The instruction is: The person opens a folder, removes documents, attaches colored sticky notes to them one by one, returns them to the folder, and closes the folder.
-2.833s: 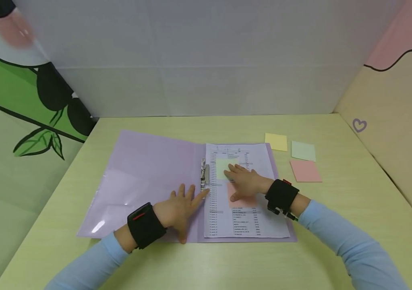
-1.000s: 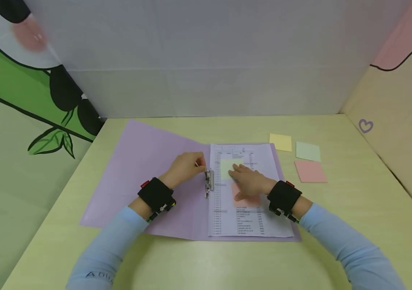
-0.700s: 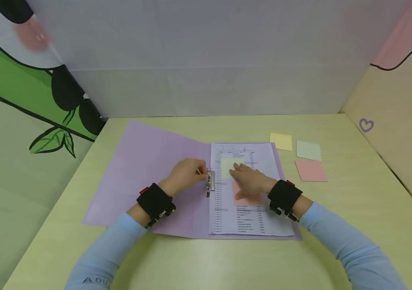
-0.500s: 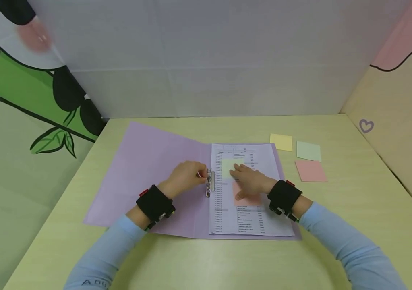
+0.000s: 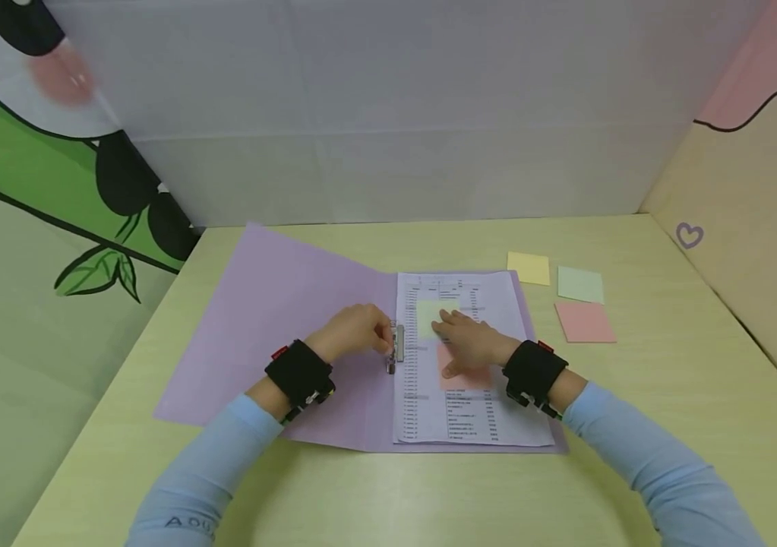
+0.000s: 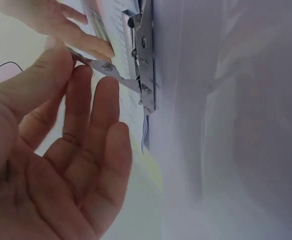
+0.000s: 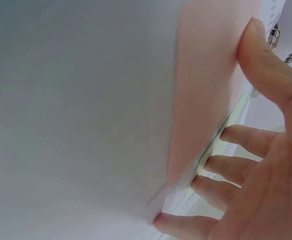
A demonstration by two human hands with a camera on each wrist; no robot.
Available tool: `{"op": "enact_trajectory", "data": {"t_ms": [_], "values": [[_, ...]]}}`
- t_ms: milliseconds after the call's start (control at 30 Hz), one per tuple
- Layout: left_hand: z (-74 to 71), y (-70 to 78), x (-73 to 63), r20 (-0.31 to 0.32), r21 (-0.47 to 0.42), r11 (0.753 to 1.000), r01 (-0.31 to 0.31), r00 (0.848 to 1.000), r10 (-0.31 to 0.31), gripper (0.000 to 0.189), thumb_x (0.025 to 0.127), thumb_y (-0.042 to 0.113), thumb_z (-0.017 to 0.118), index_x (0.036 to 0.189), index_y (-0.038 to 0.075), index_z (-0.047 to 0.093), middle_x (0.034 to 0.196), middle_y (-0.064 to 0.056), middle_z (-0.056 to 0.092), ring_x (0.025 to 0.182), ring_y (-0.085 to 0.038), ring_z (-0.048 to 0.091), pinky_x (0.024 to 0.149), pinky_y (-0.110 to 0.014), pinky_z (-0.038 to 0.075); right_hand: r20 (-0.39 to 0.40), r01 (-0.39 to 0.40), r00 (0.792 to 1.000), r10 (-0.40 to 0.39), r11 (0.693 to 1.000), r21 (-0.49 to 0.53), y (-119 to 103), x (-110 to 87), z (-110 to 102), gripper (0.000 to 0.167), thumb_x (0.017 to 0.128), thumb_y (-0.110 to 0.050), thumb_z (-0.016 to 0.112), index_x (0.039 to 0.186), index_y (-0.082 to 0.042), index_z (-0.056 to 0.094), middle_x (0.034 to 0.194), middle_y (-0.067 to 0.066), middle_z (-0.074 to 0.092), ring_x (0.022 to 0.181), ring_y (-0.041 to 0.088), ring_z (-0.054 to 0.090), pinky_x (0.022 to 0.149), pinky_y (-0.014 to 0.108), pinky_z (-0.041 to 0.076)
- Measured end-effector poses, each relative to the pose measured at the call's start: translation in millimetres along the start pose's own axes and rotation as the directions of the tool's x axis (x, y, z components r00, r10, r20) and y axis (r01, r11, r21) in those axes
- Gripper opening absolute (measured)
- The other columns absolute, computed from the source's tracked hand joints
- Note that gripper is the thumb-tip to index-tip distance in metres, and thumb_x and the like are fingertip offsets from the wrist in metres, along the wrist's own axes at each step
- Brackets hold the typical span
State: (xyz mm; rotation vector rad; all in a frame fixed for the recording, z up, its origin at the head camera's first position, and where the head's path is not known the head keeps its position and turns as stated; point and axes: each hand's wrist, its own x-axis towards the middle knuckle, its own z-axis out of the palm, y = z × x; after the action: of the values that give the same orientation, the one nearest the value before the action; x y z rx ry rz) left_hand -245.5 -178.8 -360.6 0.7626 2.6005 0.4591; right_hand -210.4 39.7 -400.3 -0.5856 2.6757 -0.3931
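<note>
A purple folder (image 5: 279, 304) lies spread on the table, its left cover tilted up a little. Printed sheets (image 5: 422, 419) rest on its right side beside a metal clip (image 5: 399, 343) along the spine. My left hand (image 5: 354, 332) pinches the end of the clip's lever (image 6: 106, 68) between thumb and index finger. In the left wrist view the lever stands out from the clip's base, other fingers loosely bent. My right hand (image 5: 473, 342) lies spread on the top sheet, over a pale green sticky note (image 5: 427, 313) and a pink one (image 5: 459, 378).
Right of the folder, on the light wooden table (image 5: 388, 501), lie a yellow sticky note (image 5: 529, 268), a pale green note (image 5: 580, 285) and a pink note (image 5: 585, 322). A grey-white wall (image 5: 388, 175) bounds the back, with painted panels on both sides.
My left hand has gone from lying spread on the folder to pinching the clip's lever, and has lately shifted slightly toward me. The right hand has kept its place on the sheet.
</note>
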Motion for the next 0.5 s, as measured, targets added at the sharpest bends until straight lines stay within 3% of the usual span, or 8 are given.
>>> {"op": "enact_trajectory", "data": {"t_ms": [233,500], "values": [[11.0,0.3,5.6,-0.013,0.023,0.994,0.110,0.994,-0.110,0.029,0.065,0.025,0.081,0.066,0.013,0.056,0.069,0.002,0.052,0.068,-0.016,0.047,0.059,-0.026,0.034,-0.002,-0.010,1.000,0.010,1.000,-0.008,3,2.2,-2,0.090,0.074,-0.034,0.074,0.144,-0.005,0.026,0.152,0.017,0.012,0.140,0.035,0.010,0.103,0.065,0.017],[22.3,-0.8,9.9,-0.017,0.138,0.982,0.131,0.991,-0.130,0.036,0.062,0.031,0.083,0.066,0.014,0.052,0.066,0.003,0.048,0.065,-0.015,0.046,0.055,-0.026,0.032,0.003,-0.024,1.000,0.024,1.000,-0.005,2,3.9,1,0.091,0.073,-0.034,0.074,0.144,-0.006,0.026,0.152,0.016,0.012,0.140,0.034,0.010,0.103,0.065,0.018]]}}
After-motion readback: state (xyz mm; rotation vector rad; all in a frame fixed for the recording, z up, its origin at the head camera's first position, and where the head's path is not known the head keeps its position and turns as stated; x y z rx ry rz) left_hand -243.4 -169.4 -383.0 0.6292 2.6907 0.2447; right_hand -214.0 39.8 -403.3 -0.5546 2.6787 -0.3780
